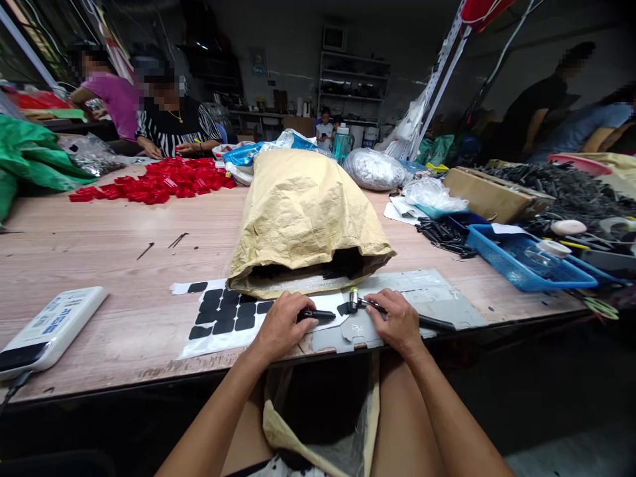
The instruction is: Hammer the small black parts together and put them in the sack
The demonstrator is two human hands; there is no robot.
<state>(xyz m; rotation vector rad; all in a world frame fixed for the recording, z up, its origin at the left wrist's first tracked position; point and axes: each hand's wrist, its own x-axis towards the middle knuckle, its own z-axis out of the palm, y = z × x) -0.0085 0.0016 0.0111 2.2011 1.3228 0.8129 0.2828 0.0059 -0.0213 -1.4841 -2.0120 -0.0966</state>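
Observation:
My left hand (283,326) is closed on a small black stick-like part (316,315), pressing it onto a white backing sheet (218,334) that carries several black square pads (222,311). My right hand (397,320) is closed around the black handle of a small hammer (354,301), whose head rests on a grey metal plate (422,298) at the table's near edge. Both hands sit just in front of a large tan paper sack (303,212) lying on its side, its dark mouth facing me.
A white device (50,328) lies at the near left. Red plastic parts (159,180) are heaped far left by two seated people (169,119). Blue trays (527,258), black parts (561,185) and a cardboard box (491,192) crowd the right. More people stand at the right.

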